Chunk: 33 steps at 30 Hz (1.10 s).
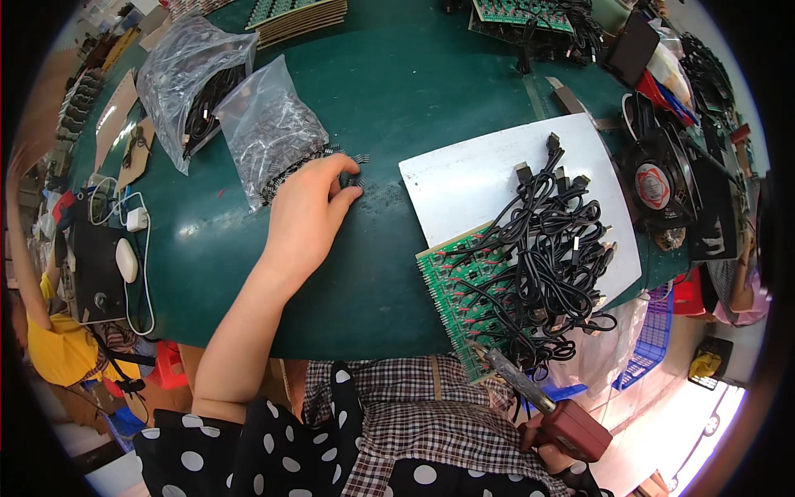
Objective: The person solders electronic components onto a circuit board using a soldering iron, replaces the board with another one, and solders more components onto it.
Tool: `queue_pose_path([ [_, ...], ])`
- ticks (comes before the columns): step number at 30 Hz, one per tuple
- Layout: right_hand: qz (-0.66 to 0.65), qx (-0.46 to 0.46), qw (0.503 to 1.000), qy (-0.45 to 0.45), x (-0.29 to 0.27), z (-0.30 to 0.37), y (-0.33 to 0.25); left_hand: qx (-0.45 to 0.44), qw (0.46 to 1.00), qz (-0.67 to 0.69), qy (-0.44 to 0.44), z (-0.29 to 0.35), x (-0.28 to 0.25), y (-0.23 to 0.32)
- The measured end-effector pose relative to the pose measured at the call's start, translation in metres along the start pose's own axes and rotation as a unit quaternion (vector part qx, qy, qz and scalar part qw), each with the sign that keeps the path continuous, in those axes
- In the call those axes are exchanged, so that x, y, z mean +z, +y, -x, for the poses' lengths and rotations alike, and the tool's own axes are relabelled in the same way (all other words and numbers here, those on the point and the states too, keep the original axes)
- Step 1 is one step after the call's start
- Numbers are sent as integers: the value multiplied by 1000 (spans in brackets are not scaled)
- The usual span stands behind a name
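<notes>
My left hand [308,217] rests on the green table at the mouth of a clear plastic bag [277,124] of small black parts. Its thumb and forefinger are curved and apart, beside loose black pin parts [362,159]; the other fingers are hidden. At the lower right my right hand [553,457], mostly covered, grips the dark red handle of a soldering iron [575,429]. The iron's tip is near the lower edge of a green circuit board panel [455,286]. Black cables [542,265] run from the panel in a tangled bundle, with several plugs showing.
A white board [447,178] lies under the cables. To its right stands a black fan [654,184]. Bagged black cables [211,103] lie at the far left, and stacked panels [302,21] at the back. Another person in yellow [62,352] sits at the left.
</notes>
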State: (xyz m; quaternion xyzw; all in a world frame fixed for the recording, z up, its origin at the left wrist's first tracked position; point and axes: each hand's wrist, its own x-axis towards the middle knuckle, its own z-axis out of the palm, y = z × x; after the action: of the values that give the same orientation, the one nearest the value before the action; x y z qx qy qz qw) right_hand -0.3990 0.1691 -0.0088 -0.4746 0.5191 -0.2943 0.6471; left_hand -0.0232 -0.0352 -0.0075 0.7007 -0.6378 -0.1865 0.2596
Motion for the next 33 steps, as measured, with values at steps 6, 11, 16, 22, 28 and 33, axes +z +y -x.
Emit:
queue_pose_path([
  [6, -66, 9, 998, 16, 8, 2, -12, 71, 997, -15, -28, -9, -1, -3],
  [11, -60, 24, 998, 13, 7, 4, -12, 60, 996, 71, 7, 6, 2, 0],
  [16, 15, 10, 999, -35, -5, 3, -7, -141, 914, 366, -106, 54, -4, 11],
  [22, 15, -4, 1000, -11, -5, 9, 2, -262, 765, 525, -267, 124, 16, 58],
  [28, -64, 20, 998, 5, -3, 11, 0, -242, 765, 553, -224, 134, 33, 77],
  [33, 8, 25, 1000, -9, -14, 22, 15, -225, 802, 513, -208, 128, 34, 81],
])
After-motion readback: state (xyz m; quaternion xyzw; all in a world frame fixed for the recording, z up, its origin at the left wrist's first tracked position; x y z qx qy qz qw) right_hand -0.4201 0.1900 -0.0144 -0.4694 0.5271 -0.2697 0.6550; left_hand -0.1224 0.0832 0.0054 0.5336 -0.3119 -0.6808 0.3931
